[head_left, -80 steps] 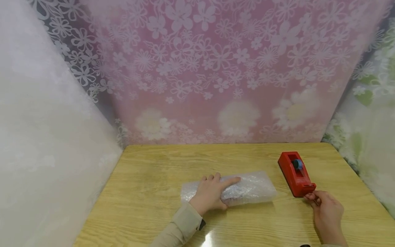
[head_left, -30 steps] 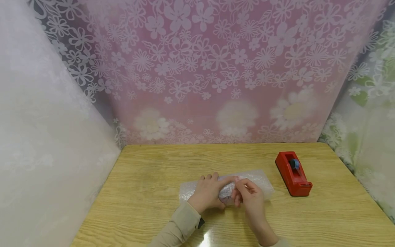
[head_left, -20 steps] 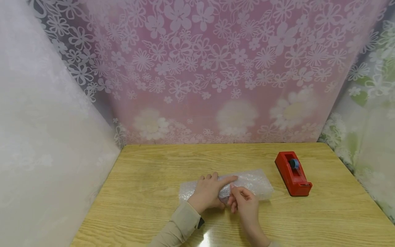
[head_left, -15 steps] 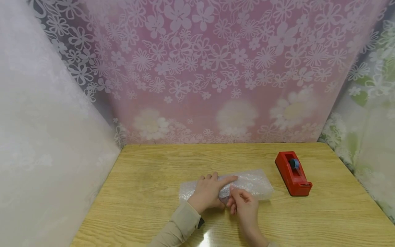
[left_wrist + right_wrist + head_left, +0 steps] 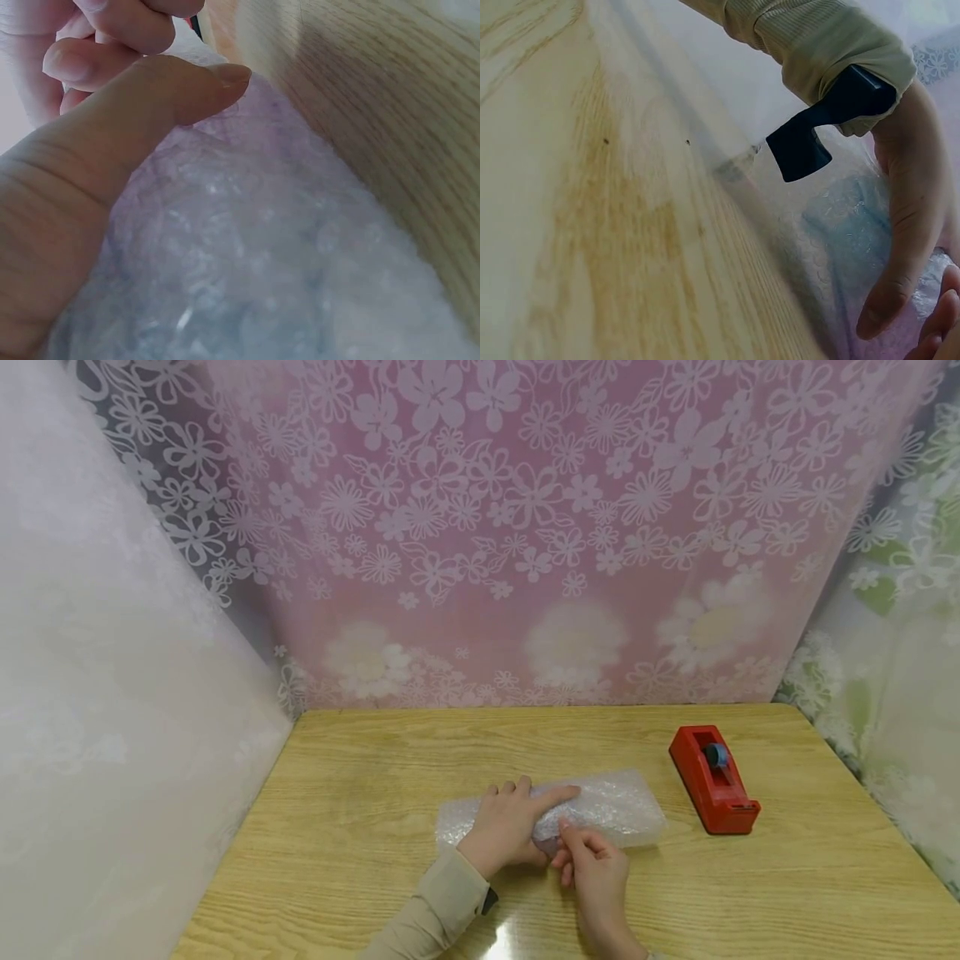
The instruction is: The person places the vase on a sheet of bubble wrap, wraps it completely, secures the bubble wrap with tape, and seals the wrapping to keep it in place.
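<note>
A bundle in clear bubble wrap lies lengthwise on the table, with a faint purple-blue thing showing through. My left hand grips it across its left half, several fingers over the far side and one stretched along the top. That finger lies on the wrap in the left wrist view. Just right of it, my right hand has curled fingers, with a fingertip on the wrap's near side. Whether tape lies between those fingertips is too small to see. The right wrist view shows my left thumb against the wrap.
A red tape dispenser with a blue roll stands to the right of the bundle. The wood-grain table ends at a pink flowered backdrop. A dark strap piece sits at my left cuff.
My right hand has left the dispenser's front end for the bundle, then slid slightly down its near side. My left hand has kept its hold. The dispenser stays put.
</note>
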`<state>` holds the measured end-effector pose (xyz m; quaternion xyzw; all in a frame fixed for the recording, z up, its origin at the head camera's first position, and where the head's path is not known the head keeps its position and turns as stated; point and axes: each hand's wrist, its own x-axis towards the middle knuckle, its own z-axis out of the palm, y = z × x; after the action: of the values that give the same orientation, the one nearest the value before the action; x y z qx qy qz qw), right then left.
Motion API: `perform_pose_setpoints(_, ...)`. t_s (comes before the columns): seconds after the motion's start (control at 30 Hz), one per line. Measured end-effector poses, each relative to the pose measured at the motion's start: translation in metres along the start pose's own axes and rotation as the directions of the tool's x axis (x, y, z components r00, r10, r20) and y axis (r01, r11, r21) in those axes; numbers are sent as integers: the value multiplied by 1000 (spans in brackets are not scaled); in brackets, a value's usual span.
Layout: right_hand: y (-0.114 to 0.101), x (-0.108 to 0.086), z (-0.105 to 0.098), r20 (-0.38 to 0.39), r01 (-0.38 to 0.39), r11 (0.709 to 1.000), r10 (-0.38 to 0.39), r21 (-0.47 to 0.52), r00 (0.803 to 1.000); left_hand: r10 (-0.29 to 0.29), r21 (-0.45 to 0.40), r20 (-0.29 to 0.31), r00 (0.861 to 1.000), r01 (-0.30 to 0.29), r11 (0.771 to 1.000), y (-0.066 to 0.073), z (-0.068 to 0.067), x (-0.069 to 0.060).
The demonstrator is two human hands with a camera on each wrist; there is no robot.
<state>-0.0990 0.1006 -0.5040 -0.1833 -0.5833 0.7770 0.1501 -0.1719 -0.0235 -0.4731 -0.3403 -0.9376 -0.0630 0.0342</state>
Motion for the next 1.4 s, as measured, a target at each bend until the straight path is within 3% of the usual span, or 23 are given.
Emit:
perform_pose_setpoints(0.37,-1,1,-3,39,-85,995,87,-47,995,-8,18,15,1000,8,1000,1,-1,0)
perform_pose_setpoints(0.73,-4,6,-5,29,-155,983,158,-97,987,-12,31,28,1000,11,999,3,-2,0)
perform_pose_setpoints(0.97,1,6,-7,51,-83,989,90,-124,995,-9,22,33,999,8,1000,3,-4,0)
perform_pose_setpoints(1.17,5,6,-13,144,25,983,1,-179,990,-2,33,28,1000,1,999,2,-3,0)
perform_pose_setpoints(1.4,1,8,-20,199,4,967,49,-256,979,-5,9,50,999,5,1000,2,-3,2)
